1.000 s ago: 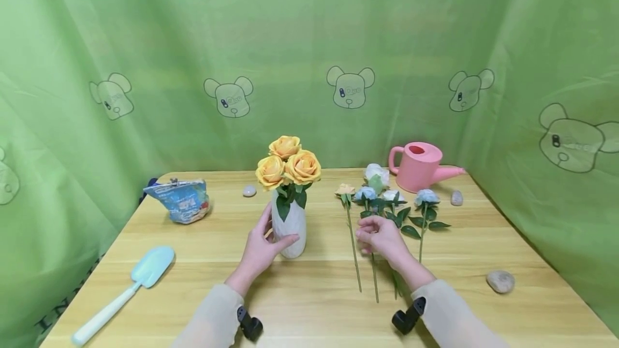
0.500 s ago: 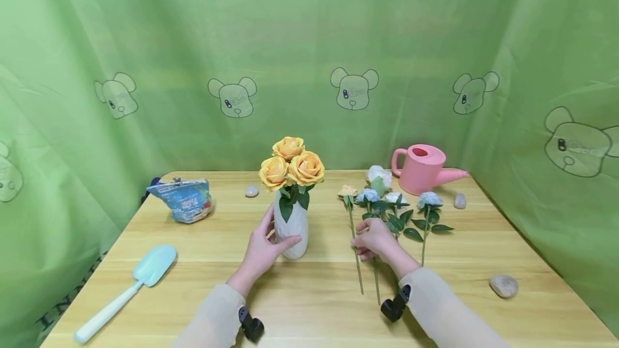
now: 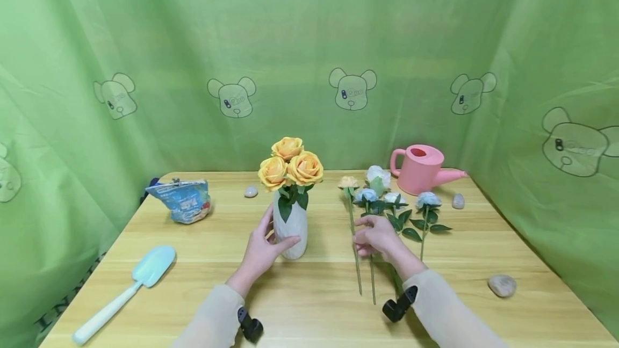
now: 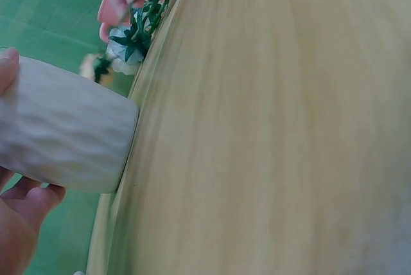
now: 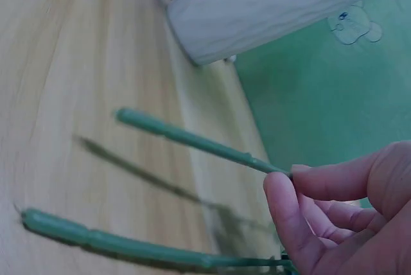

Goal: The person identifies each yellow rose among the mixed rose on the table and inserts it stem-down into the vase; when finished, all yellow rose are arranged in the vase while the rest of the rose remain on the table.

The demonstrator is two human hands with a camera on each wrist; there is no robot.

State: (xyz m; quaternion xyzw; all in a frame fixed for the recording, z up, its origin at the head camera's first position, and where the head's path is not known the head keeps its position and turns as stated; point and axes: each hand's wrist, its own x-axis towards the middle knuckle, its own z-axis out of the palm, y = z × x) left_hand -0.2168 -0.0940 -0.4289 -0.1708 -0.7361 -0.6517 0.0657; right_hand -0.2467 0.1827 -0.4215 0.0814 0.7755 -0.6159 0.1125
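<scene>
A white textured vase [image 3: 293,235] holding three yellow roses [image 3: 304,168] stands upright left of the table's middle. My left hand [image 3: 263,249] grips the vase from its left side, thumb across the front. In the right wrist view, thumb and forefinger of my right hand [image 5: 334,204] pinch the thin green stem [image 5: 192,140] of a peach rose [image 3: 348,182]. The stem's lower end is off the table, with its shadow beneath. Just right of it lie a blue rose [image 3: 366,195], white roses [image 3: 378,175] and another blue rose [image 3: 427,200], partly hidden by my right hand.
A pink watering can [image 3: 419,169] stands behind the flowers. Stones [image 3: 502,285] lie at right and at back. On the left are a crumpled blue bag [image 3: 186,201] and a light blue trowel [image 3: 145,275]. Green curtains [image 3: 290,42] enclose the table [image 3: 217,262].
My right hand has shifted left onto the peach rose's stem and pinched it. The peach rose has risen slightly. My left hand stays on the vase.
</scene>
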